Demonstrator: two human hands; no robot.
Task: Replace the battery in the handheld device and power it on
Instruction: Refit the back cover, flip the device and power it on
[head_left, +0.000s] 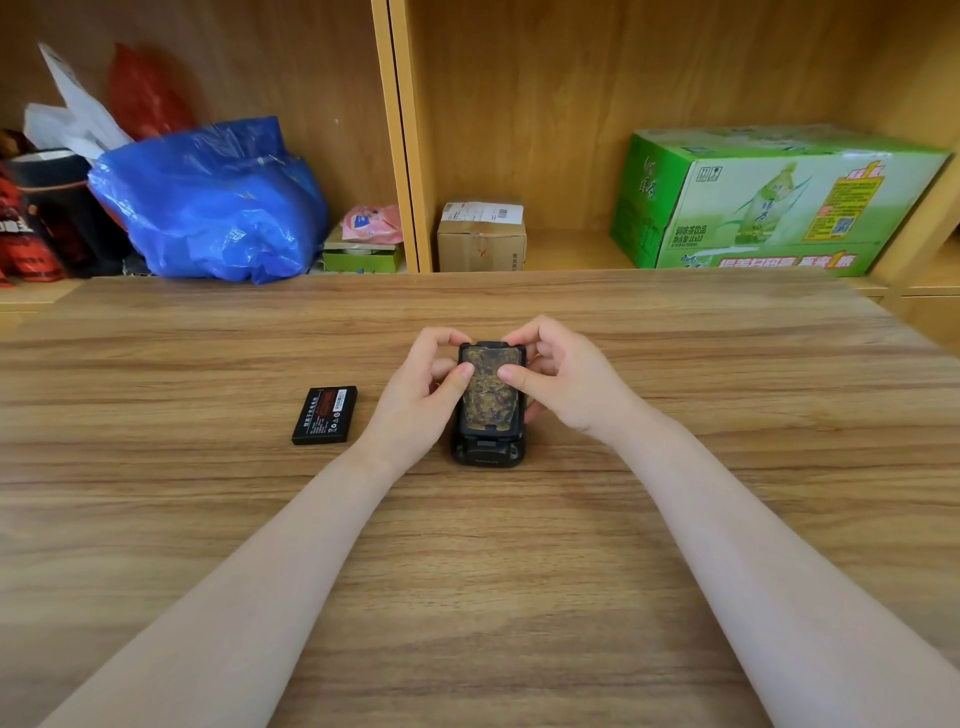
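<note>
The black handheld device (488, 447) lies back-up in the middle of the wooden table (478, 561). A worn, brownish-stained back cover (488, 400) sits on it. My left hand (421, 400) grips the device's left side, thumb pressed on the cover. My right hand (561, 382) grips the right side, its thumb on the cover too. A black battery (325, 414) with a red and white label lies flat on the table, left of my left hand and apart from it.
Behind the table stands a wooden shelf unit. It holds a blue plastic bag (213, 202), a small cardboard box (481, 236), a green drinks carton (769, 202), a pink packet (371, 223) and dark bags at the far left (41, 218).
</note>
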